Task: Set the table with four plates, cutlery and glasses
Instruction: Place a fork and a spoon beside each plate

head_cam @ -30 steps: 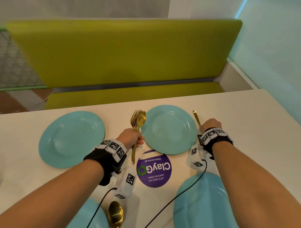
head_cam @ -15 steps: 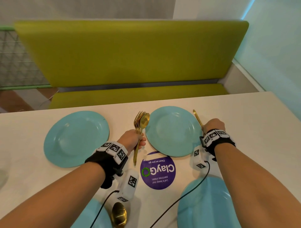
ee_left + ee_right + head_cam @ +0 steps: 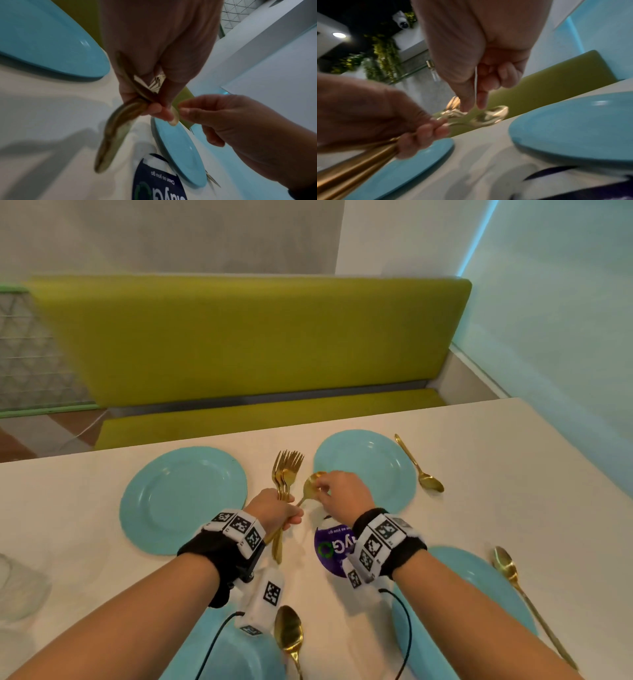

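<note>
My left hand [image 3: 279, 510] grips a bundle of gold forks [image 3: 287, 470] by their handles, tines up, between the two far plates. My right hand [image 3: 337, 491] pinches the bowl of a gold spoon [image 3: 311, 487] that still sticks out of that bundle; in the right wrist view thumb and forefinger close on the spoon bowl [image 3: 485, 116]. Light blue plates lie at the far left [image 3: 183, 499], far right [image 3: 376, 460], near right [image 3: 479, 587] and near left [image 3: 246, 655]. Gold spoons lie beside the far right plate [image 3: 419, 465], the near right plate [image 3: 524, 594] and the near left plate [image 3: 289, 635].
A purple round sticker [image 3: 330, 549] sits at the middle of the white table [image 3: 513, 474]. A clear glass piece [image 3: 20, 587] stands at the left edge. A green bench [image 3: 246, 344] runs along the far side, and a wall stands to the right.
My right hand let go of the spoon laid right of the far right plate and moved left to the bundle, where it now pinches a spoon's bowl. The left hand stayed put.
</note>
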`<state>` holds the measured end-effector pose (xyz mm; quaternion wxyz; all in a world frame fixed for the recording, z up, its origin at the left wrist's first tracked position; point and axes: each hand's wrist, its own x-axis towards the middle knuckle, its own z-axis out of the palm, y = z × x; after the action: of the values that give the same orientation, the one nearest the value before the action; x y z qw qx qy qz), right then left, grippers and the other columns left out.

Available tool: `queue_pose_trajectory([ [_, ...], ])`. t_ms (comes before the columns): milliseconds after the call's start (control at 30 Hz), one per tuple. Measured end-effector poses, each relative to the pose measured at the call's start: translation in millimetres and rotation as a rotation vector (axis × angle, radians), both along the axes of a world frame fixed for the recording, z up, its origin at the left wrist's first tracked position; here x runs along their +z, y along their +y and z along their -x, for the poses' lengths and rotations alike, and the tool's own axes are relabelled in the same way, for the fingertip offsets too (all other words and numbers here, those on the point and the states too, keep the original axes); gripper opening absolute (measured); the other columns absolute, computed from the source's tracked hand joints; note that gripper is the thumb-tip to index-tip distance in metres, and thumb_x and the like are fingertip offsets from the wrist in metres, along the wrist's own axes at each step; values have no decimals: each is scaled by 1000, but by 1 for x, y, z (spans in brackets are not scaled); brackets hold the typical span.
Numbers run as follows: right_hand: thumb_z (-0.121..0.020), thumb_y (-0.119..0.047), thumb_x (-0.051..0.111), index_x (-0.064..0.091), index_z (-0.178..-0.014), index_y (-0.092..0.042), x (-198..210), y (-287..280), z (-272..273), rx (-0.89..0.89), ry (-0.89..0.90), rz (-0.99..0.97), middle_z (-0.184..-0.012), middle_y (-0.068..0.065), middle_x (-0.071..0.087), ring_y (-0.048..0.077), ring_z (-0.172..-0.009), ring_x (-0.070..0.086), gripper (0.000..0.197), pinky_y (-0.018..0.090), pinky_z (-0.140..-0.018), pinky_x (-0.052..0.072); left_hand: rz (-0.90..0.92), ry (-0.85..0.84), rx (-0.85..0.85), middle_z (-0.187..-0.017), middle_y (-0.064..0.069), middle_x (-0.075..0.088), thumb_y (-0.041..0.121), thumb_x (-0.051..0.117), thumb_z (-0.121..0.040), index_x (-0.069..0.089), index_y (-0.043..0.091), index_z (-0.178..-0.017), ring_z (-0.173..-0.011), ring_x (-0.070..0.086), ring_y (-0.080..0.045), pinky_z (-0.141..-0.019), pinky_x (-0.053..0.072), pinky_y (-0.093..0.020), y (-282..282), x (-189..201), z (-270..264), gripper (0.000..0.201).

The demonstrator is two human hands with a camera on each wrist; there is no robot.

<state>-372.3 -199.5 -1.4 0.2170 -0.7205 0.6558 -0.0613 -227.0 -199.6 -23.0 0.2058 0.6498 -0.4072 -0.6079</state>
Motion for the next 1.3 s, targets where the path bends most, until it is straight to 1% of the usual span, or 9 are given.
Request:
queue_pose_trajectory([
  [133,-93,-19,51,65,-121,-22,1,30,-49,205,124,-23,-121,6,63,27,-114,55,31,38,-89,47,-2,-31,-139,-64,-8,60,-2,60,-85,54,2,-98,-41,53,-7,-45,40,-18,21,10,-30,15],
  [267,-90,-18,52,72,-103,-22,5,53,-76,242,160,-60,-106,5,68,28,-104,59,24,38,-84,51,-17,22,-148,-72,-14,60,-7,58,-85,44,2,-110,-55,54,-15,-47,40,-19,43,17,-66,30],
  [467,-91,-18,53,71,-106,-25,17,81,-105,248,166,-59,-110,0,67,21,-107,57,24,32,-83,45,-45,83,-223,-73,-12,62,-3,53,-90,46,4,-94,-40,62,-6,-38,43,-16,69,22,-102,11],
  [600,-89,-18,58,73,-99,-22,14,88,-114,119,121,-109,-98,0,65,21,-105,58,19,33,-84,45,-47,85,-156,-63,-8,64,18,47,-97,51,4,-78,-50,59,-14,-39,43,-17,74,26,-122,24],
  [700,-88,-21,62,74,-100,-17,6,82,-110,-43,29,-129,-109,3,68,20,-108,58,17,29,-91,44,-57,107,20,-69,-13,56,11,33,-98,45,2,-88,-35,56,-13,-34,37,-16,66,26,-139,18],
  [800,-88,-21,63,74,-99,-13,-1,66,-106,-223,-86,-115,-109,5,70,20,-106,60,18,21,-84,40,-50,105,137,-71,-12,53,5,32,-96,41,1,-102,-53,53,-19,-48,37,-26,53,24,-154,11],
  [967,-87,-23,63,72,-101,-10,-23,18,-112,-475,-176,-186,-111,6,70,19,-101,63,21,23,-86,48,-45,114,194,-74,-8,50,2,38,-97,47,3,-104,-62,52,-16,-55,44,-25,31,13,-169,12],
  [1100,-93,-32,53,66,-117,-8,-33,-14,-123,-529,-80,-227,-123,9,64,25,-115,59,37,31,-98,48,-49,140,208,-77,-8,53,-2,42,-95,51,2,-103,-65,55,-16,-59,49,-24,12,8,-169,13],
  [1300,-94,-37,48,63,-120,-12,-50,-53,-131,-494,18,-268,-126,5,62,22,-118,57,39,26,-93,46,-56,179,215,-76,-9,56,-3,47,-93,54,3,-101,-65,57,-14,-56,53,-20,-9,1,-162,12],
])
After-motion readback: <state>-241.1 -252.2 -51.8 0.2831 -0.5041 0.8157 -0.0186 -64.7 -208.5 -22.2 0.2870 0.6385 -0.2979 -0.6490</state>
